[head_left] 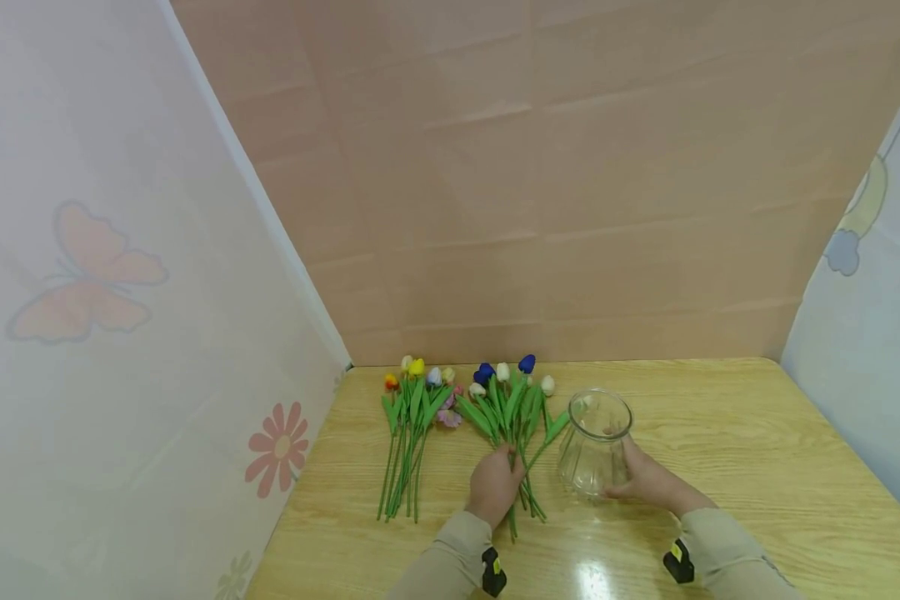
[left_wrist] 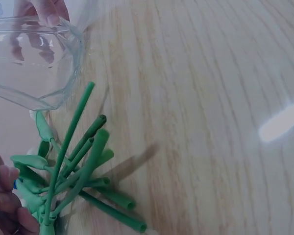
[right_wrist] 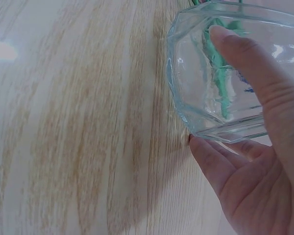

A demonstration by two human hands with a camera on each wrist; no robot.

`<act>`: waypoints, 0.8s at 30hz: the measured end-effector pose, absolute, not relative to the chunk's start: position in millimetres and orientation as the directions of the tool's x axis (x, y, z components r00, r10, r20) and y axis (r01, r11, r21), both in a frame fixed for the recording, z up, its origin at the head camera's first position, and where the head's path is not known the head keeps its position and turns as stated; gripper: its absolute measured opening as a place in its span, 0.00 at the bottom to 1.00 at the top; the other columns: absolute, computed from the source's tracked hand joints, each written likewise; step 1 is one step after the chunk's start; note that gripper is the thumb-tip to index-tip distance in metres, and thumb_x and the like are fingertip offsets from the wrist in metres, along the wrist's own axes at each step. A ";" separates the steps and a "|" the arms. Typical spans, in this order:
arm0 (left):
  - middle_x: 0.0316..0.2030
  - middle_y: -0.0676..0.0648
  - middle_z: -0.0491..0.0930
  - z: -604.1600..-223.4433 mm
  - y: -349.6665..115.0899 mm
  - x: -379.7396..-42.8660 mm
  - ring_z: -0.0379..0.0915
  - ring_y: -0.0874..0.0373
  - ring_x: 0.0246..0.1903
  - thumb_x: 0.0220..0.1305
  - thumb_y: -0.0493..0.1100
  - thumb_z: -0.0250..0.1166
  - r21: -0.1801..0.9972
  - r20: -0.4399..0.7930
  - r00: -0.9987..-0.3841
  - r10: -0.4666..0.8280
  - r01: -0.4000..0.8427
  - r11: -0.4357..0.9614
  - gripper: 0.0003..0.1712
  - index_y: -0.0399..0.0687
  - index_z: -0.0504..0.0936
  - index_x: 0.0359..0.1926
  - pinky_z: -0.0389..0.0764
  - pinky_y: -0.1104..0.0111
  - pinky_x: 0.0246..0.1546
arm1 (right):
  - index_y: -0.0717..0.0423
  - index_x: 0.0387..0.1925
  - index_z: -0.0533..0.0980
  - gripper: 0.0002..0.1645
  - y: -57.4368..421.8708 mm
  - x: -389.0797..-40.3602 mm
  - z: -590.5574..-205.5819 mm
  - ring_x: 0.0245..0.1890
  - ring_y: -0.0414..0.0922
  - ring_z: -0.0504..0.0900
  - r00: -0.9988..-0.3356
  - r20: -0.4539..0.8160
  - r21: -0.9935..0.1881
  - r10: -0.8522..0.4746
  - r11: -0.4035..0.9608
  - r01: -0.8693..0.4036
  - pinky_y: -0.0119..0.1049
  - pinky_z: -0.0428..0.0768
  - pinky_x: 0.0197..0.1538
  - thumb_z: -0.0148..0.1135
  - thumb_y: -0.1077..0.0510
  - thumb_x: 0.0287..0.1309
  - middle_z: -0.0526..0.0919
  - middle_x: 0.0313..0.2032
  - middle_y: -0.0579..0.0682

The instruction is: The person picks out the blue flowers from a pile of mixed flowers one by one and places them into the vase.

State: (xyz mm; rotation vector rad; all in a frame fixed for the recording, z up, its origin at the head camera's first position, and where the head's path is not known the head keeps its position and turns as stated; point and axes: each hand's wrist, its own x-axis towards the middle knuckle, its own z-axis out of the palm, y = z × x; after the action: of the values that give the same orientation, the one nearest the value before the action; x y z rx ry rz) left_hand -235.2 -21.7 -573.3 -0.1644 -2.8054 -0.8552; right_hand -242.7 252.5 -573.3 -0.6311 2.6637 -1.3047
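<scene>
My left hand [head_left: 495, 485] is at the stems of the right-hand bunch of artificial tulips [head_left: 513, 408], with blue and white heads. In the left wrist view its curled fingers [left_wrist: 7, 178] pinch a green stem, while several other stem ends [left_wrist: 95, 152] fan out beside them over the wood. My right hand [head_left: 648, 479] grips a clear glass vase [head_left: 588, 467] from the right side, thumb and fingers around its wall. Seen in the right wrist view, the vase [right_wrist: 191, 73] has a faceted base close to the tabletop. Green leaves show through its glass.
A second bunch of artificial tulips [head_left: 412, 417], yellow, orange and pale, lies to the left, with a pink-purple flower [head_left: 448, 415] beside it. The wooden table [head_left: 735, 433] meets a brown backdrop [head_left: 570, 250] behind and printed white cloths at both sides.
</scene>
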 end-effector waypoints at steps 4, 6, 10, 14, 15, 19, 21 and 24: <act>0.11 0.57 0.68 -572.5 -23.1 -237.2 0.53 0.69 0.10 0.66 0.44 0.61 0.533 0.277 -0.960 0.047 0.194 0.823 0.09 0.46 0.83 0.42 0.56 0.76 0.10 | 0.67 0.69 0.46 0.63 251.1 -242.5 -572.5 0.65 0.77 0.52 -0.910 0.073 -0.783 -0.408 0.542 -0.306 0.70 0.60 0.60 0.77 0.51 0.44 0.51 0.66 0.81; 0.10 0.58 0.66 -572.8 -23.6 -238.4 0.53 0.70 0.10 0.67 0.44 0.60 0.536 0.295 -0.954 0.052 0.210 0.818 0.09 0.46 0.83 0.43 0.55 0.76 0.10 | 0.67 0.69 0.46 0.62 250.3 -242.2 -571.6 0.65 0.77 0.52 -0.908 0.078 -0.782 -0.411 0.539 -0.312 0.71 0.60 0.60 0.77 0.52 0.44 0.51 0.65 0.81; 0.10 0.60 0.65 -574.1 -24.9 -240.9 0.51 0.72 0.08 0.68 0.45 0.59 0.535 0.323 -0.944 0.063 0.238 0.810 0.10 0.46 0.82 0.45 0.54 0.77 0.09 | 0.68 0.68 0.46 0.62 248.8 -241.5 -569.7 0.64 0.78 0.54 -0.904 0.099 -0.777 -0.415 0.536 -0.331 0.71 0.61 0.59 0.78 0.54 0.43 0.52 0.64 0.82; 0.10 0.60 0.66 -571.4 -26.9 -241.5 0.51 0.72 0.07 0.69 0.44 0.58 0.535 0.345 -0.935 0.076 0.263 0.803 0.11 0.45 0.81 0.46 0.56 0.78 0.09 | 0.69 0.68 0.46 0.62 248.4 -241.2 -569.4 0.63 0.78 0.55 -0.900 0.114 -0.772 -0.420 0.533 -0.347 0.71 0.62 0.58 0.78 0.54 0.43 0.53 0.63 0.83; 0.11 0.60 0.67 -569.8 -27.7 -241.4 0.52 0.73 0.07 0.69 0.44 0.58 0.532 0.354 -0.932 0.078 0.269 0.803 0.11 0.44 0.81 0.46 0.56 0.78 0.09 | 0.68 0.68 0.46 0.62 248.6 -241.3 -569.8 0.63 0.78 0.56 -0.900 0.114 -0.772 -0.421 0.533 -0.347 0.70 0.62 0.59 0.78 0.54 0.43 0.53 0.64 0.83; 0.12 0.57 0.72 -561.7 -32.7 -242.1 0.54 0.73 0.08 0.68 0.43 0.60 0.507 0.413 -0.907 0.083 0.305 0.806 0.10 0.43 0.82 0.44 0.58 0.79 0.10 | 0.68 0.69 0.45 0.63 249.0 -242.5 -572.4 0.64 0.78 0.54 -0.896 0.117 -0.775 -0.428 0.525 -0.352 0.71 0.60 0.59 0.77 0.54 0.44 0.51 0.64 0.82; 0.13 0.57 0.73 -558.6 -36.6 -244.6 0.55 0.75 0.08 0.68 0.44 0.60 0.487 0.449 -0.890 0.077 0.316 0.814 0.10 0.43 0.82 0.44 0.58 0.80 0.10 | 0.68 0.69 0.45 0.63 249.3 -243.2 -574.4 0.64 0.77 0.54 -0.896 0.120 -0.775 -0.427 0.524 -0.353 0.70 0.60 0.59 0.78 0.54 0.43 0.51 0.65 0.82; 0.12 0.58 0.72 -555.7 -44.1 -250.2 0.53 0.75 0.08 0.69 0.45 0.60 0.484 0.494 -0.868 0.052 0.324 0.813 0.11 0.44 0.82 0.45 0.56 0.81 0.10 | 0.69 0.68 0.45 0.64 250.2 -244.0 -576.3 0.64 0.78 0.54 -0.895 0.125 -0.770 -0.428 0.527 -0.359 0.71 0.60 0.59 0.78 0.54 0.43 0.51 0.64 0.83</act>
State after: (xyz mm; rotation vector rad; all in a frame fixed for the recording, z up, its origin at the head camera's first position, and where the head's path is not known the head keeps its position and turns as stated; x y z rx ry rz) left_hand -250.2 -44.1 -555.7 -0.2800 -2.5302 -0.7916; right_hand -244.0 250.2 -576.3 -0.6907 2.6745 -1.3210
